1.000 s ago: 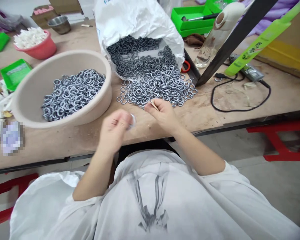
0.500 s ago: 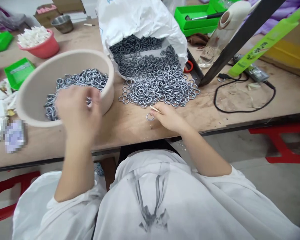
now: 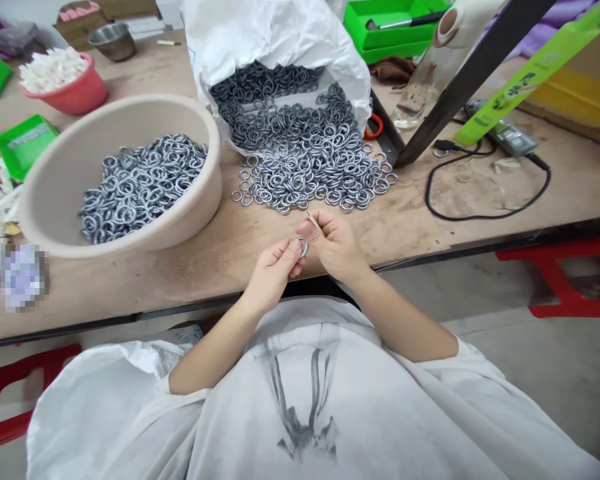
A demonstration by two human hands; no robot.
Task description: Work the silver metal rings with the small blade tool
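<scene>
Near the table's front edge my two hands meet. My left hand (image 3: 275, 270) pinches a grey metal ring (image 3: 305, 248) between thumb and fingers. Close beside it, my right hand (image 3: 339, 248) is closed round a thin pale stick (image 3: 315, 224), whose tip points up and to the left; whether its fingertips also touch the ring I cannot tell. Just beyond my hands lies a heap of grey rings (image 3: 300, 177), spilling out of a white sack (image 3: 280, 33) lying on its side. To the left, a big beige basin (image 3: 45, 193) holds many similar rings (image 3: 145, 187).
A dark metal bar (image 3: 475, 83) slants up at right, by a clear bottle (image 3: 417, 100), a lime-green strip (image 3: 525, 87) and a black cable (image 3: 430, 193). Red-handled scissors (image 3: 375, 125) lie by the sack. A pink bowl (image 3: 75, 90) and green tray (image 3: 27, 147) stand at left.
My left hand has come from over the basin, right and down to beside my right hand. The ring that hung by my right hand is no longer there; a ring is in my left fingers.
</scene>
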